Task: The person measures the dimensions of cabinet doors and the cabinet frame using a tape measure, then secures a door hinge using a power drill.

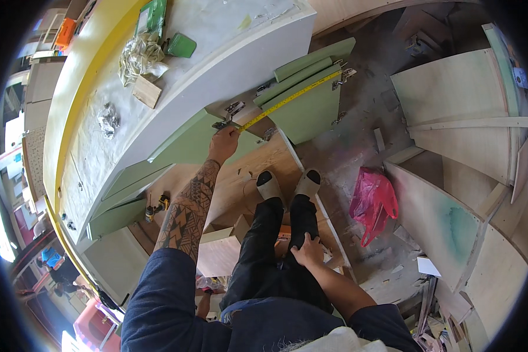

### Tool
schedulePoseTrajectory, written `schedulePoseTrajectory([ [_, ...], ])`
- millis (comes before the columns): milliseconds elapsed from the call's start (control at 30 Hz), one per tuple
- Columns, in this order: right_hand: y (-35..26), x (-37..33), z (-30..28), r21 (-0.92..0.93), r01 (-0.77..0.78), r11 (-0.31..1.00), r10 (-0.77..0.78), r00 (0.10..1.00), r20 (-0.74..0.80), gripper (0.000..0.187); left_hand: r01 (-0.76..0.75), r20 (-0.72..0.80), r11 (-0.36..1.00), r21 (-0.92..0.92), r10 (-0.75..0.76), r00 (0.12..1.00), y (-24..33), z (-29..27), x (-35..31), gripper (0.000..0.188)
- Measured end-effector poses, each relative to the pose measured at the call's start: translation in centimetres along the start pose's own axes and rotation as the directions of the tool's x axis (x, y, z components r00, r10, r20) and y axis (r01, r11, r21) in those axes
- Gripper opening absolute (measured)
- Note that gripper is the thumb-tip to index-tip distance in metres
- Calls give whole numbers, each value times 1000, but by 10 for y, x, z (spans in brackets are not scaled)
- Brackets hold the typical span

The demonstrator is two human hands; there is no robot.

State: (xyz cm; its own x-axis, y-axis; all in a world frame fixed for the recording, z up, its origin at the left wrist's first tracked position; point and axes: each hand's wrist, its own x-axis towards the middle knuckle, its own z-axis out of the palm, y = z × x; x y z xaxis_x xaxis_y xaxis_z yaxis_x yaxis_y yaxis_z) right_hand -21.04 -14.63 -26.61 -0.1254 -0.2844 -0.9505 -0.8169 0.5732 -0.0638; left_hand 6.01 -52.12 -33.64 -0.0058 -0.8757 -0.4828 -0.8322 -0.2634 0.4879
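Observation:
My left hand (pixel 224 142), at the end of a tattooed forearm, is closed on a yellow tape measure (pixel 299 95). Its blade runs out to the far right over green cabinet doors (pixel 312 112), reaching close to a metal hinge (pixel 347 74) at their far edge; the fist hides the near end. Another hinge (pixel 236 107) sits just beyond my left hand. On my dark trouser leg, near the knee, rests my right hand (pixel 309 252), fingers spread and holding nothing.
A curved white counter (pixel 234 64) bears crumpled cloth (pixel 141 56) and a wood offcut (pixel 146 92). My feet stand on a plywood board (pixel 249 176). A pink plastic bag (pixel 372 202) lies right; wooden panels (pixel 452 88) stand beyond. A drill (pixel 152 211) is at left.

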Motion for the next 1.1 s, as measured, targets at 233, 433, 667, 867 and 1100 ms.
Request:
schedulePoseTrajectory([
  [233, 0, -1, -3, 2, 1, 1000, -1, 1000, -3, 89, -46, 28, 999, 20, 45, 999, -4, 0, 4, 35],
  [433, -3, -1, -5, 5, 1, 1000, -1, 1000, 9, 89, -33, 12, 999, 25, 33, 999, -4, -1, 4, 34],
  [667, -11, 5, -5, -18, -15, 1000, 16, 996, 82, 90, -63, -54, 993, -100, 58, 997, 8, -18, -14, 30],
  [867, -105, 110, -106, 190, 548, 815, -364, 738, -569, 86, -69, -212, 997, -20, 63, 975, -2, -34, -25, 29],
  [1100, -204, 169, -295, -482, 435, 761, -636, 352, -687, 78, -37, -212, 998, -42, 27, 977, 29, -29, -27, 30],
])
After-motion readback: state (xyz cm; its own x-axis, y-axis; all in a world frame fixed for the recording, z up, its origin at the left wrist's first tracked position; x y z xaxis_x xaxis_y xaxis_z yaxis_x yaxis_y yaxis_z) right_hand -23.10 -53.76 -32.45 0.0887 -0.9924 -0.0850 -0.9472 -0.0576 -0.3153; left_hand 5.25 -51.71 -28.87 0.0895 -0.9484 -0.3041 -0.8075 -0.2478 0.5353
